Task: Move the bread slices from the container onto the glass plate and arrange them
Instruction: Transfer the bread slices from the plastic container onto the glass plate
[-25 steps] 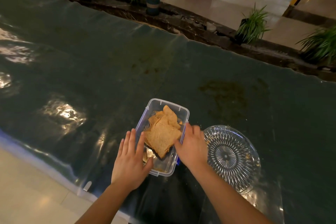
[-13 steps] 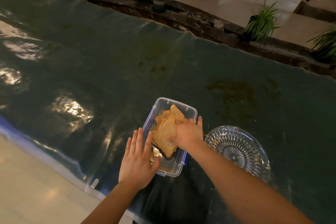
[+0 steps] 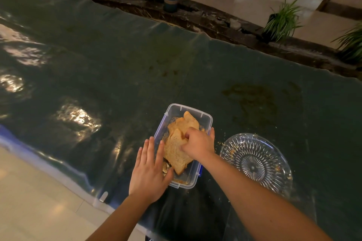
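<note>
Reaching into the plastic container (image 3: 205, 121), our right hand (image 3: 198, 144) closes its fingers on the top bread slice (image 3: 176, 152), while our left hand (image 3: 148, 172) lies flat and open against the box's near side; the glass plate (image 3: 274, 178) sits just right.

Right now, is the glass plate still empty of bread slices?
Yes. The glass plate holds only crumbs; all slices sit in the container.

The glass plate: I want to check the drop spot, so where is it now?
In the head view the glass plate sits on the dark table cover, just right of the container, beyond the right forearm.
</note>
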The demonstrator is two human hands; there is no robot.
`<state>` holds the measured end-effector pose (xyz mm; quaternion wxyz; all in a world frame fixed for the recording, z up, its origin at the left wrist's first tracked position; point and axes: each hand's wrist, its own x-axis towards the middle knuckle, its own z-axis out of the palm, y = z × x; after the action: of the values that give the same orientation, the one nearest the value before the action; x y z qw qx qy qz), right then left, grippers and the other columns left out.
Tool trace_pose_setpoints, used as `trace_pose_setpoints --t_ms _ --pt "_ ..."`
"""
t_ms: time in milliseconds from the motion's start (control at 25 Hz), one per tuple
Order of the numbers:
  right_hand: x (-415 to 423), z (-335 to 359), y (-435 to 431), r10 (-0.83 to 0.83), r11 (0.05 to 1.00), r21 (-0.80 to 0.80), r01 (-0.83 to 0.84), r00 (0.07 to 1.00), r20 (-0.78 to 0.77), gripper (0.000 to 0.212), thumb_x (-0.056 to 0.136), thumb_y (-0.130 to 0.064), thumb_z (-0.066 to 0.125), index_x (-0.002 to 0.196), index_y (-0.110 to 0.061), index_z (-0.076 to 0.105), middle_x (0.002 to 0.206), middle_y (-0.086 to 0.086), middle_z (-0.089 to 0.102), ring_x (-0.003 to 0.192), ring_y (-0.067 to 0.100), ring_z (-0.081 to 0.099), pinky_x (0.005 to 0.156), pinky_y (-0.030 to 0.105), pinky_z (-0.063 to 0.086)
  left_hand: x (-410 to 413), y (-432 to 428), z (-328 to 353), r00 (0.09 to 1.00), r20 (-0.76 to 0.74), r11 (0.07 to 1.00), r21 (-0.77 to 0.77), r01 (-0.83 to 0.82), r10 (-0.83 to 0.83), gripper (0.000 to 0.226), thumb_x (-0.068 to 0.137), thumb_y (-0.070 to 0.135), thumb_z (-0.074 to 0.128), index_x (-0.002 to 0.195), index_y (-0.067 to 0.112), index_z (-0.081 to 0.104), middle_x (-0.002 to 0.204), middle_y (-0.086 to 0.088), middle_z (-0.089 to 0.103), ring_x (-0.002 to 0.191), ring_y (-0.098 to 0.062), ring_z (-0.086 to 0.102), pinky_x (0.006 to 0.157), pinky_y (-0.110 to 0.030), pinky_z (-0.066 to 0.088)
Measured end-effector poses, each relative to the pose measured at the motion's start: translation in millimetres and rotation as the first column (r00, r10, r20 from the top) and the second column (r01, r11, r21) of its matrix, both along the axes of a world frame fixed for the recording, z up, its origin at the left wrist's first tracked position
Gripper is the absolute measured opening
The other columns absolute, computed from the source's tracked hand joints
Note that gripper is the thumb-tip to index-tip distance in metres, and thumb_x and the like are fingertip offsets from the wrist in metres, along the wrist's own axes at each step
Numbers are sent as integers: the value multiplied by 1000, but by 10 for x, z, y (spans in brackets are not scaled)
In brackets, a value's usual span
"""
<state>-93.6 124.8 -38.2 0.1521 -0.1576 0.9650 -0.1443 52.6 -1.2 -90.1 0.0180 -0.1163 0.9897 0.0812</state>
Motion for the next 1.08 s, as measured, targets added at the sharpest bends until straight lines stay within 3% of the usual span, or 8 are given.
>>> trace_pose_setpoints --t_ms 80,120,200,280,560,680,880,1080 --pt "24 27 47 -46 994 -100 47 999 10 17 71 -38 65 83 -32 54 71 -12 61 86 17 63 119 50 7 10 2 3 1000 -7 1000 8 -4 4 83 93 70 18 155 20 -5 165 -11 -5 151 -25 -11 122 -46 6" --pt "24 49 78 -79 983 -165 82 997 24 19 70 -38 65 83 -33 53 73 -12 60 86 16 62 118 47 17 11 2 4 1000 -8 1000 13 -8 8 84 93 70 18 155 20 -7 165 -11 -5 151 -25 -11 122 -46 6" --pt "23 121 154 -162 932 -311 187 981 102 24 71 -37 68 88 -36 51 85 -13 60 89 14 58 96 39 45 9 3 6 1000 -10 1000 17 -10 11 85 93 71 18 155 19 -9 165 -10 -7 151 -24 -13 121 -44 4" --pt "18 210 218 -228 857 -426 289 955 189 29 72 -36 72 93 -36 51 94 -13 60 89 12 60 76 34 53 7 4 10 1000 -2 1000 8 -2 2 86 92 71 18 155 19 -10 165 -10 -8 150 -23 -15 121 -43 0" --pt "20 590 580 -303 484 -690 538 843 445 34 76 -24 76 106 -26 61 105 -7 64 94 12 64 68 27 55 32 16 72 1000 5 1000 14 17 -17 86 92 72 12 154 18 -12 163 -10 -15 149 -24 -19 122 -43 -2" --pt "24 725 945 -330 350 -737 578 813 480 29 77 -20 77 99 -30 61 105 -5 65 93 12 65 66 24 52 35 21 91 1000 11 1000 7 24 -24 86 91 72 10 154 17 -14 163 -11 -17 149 -24 -20 122 -42 -4" --pt "-25 607 1737 -457 163 -694 702 676 577 45 77 -14 77 118 -16 59 116 6 64 104 27 65 88 49 55 30 6 87 999 12 999 15 30 -30 87 90 73 10 154 18 -11 163 -11 -17 149 -25 -19 121 -42 -4" --pt "60 129 2215 -556 51 -590 806 513 654 50 80 -7 73 126 -8 54 126 13 59 109 32 60 94 55 51 24 5 68 999 14 999 -6 36 -36 88 89 71 6 155 15 -4 164 -15 -8 151 -26 -11 122 -44 3"
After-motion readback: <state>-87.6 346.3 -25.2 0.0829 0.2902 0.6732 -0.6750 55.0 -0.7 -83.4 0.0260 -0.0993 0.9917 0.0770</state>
